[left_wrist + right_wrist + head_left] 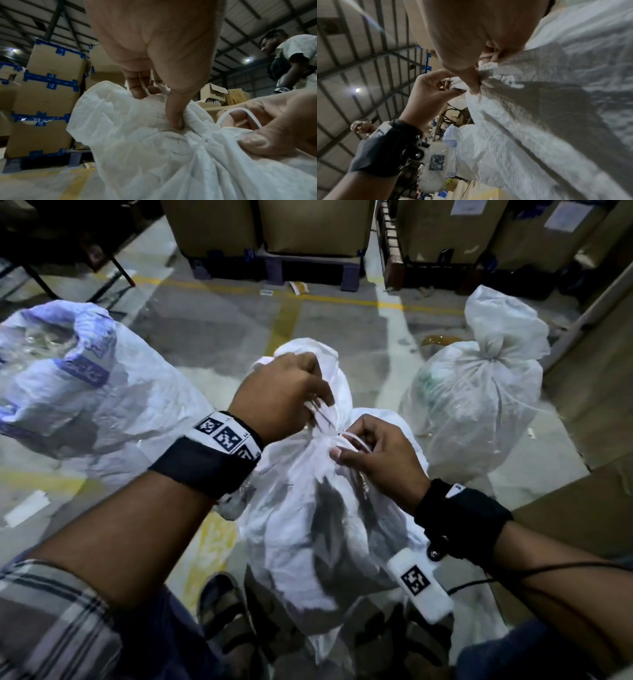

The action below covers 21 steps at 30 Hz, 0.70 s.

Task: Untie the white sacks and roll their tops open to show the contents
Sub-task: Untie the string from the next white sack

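Observation:
A tied white sack (318, 508) stands on the floor between my feet, its neck bunched by a thin white string (356, 441). My left hand (291, 392) grips the gathered top of the sack above the knot; in the left wrist view its fingers (175, 119) dig into the fabric (137, 135). My right hand (376, 450) pinches the string loop (240, 115) at the knot, on the sack's right side. In the right wrist view the string (489, 56) crosses under my fingers. Dark contents show faintly through the sack.
A sack with its top rolled open (68, 378) sits at the left, and another tied white sack (479, 398) at the right. Cardboard boxes on pallets (308, 231) line the back, a box wall (589, 405) the right. Another person (295, 60) stands nearby.

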Each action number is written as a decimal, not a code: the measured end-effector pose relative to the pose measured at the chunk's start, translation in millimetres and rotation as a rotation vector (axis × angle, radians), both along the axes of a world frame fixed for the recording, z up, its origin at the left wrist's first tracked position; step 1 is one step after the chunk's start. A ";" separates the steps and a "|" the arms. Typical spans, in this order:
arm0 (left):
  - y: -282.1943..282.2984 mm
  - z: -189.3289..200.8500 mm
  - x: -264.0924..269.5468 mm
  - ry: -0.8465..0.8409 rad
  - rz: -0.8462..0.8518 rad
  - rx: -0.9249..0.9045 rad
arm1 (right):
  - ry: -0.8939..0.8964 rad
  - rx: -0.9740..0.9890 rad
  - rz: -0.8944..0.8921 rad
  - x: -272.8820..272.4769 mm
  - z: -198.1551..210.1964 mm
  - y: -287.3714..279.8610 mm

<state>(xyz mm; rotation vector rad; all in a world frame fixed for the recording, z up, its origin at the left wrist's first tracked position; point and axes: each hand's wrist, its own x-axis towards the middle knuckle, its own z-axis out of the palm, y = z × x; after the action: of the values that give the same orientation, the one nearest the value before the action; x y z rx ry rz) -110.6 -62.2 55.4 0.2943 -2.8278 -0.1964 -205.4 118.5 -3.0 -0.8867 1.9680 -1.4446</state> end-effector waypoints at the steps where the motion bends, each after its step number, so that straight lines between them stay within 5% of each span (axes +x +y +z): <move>1: -0.6 0.3 1.5 0.025 -0.012 0.010 | -0.071 -0.037 0.000 3.4 0.1 0.7; 7: -0.8 -7.8 0.8 0.057 -0.129 0.078 | -0.215 -0.076 0.033 16.0 -8.7 13.0; 13: 8.3 -42.2 -6.2 -0.223 -0.011 0.345 | 0.557 0.277 0.143 17.2 -9.1 23.0; 17: 13.8 -56.5 -10.5 -0.426 -0.034 0.504 | 0.663 0.380 0.121 7.3 -12.6 25.4; 21: 17.7 -64.3 -14.5 -0.392 -0.144 0.555 | 0.649 0.409 0.069 -2.6 -7.8 27.8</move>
<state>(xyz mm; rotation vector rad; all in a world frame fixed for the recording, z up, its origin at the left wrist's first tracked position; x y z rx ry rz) -125.1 -44.5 -8.9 0.2636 -3.1220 -1.0696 -208.0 146.3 -10.8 -1.3149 2.5321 -0.7018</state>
